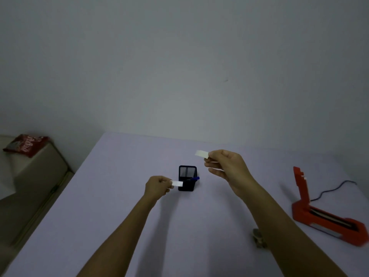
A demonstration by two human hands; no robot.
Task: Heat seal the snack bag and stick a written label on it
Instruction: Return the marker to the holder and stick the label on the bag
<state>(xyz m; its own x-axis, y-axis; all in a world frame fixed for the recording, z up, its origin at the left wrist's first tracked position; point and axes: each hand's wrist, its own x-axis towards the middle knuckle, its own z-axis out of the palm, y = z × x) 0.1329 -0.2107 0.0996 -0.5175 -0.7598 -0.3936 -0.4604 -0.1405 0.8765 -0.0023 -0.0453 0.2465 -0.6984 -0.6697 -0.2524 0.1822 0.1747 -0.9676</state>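
Note:
My left hand (157, 186) pinches a small white paper strip (177, 183) just left of a black mesh pen holder (187, 178). My right hand (223, 166) is raised above the table and pinches another small white strip (201, 153), held apart from the first. A blue pen (193, 178) lies across the holder's rim. The red heat sealer (323, 214) stands at the right with its arm lifted. The red snack bag (27, 144) lies on a separate surface at the far left, away from both hands.
The table (119, 196) has a pale lilac top against a grey wall. A dark cable (335, 189) runs behind the sealer. A small brownish object (258, 238) sits near my right forearm. A beige piece of furniture (40, 166) stands to the left.

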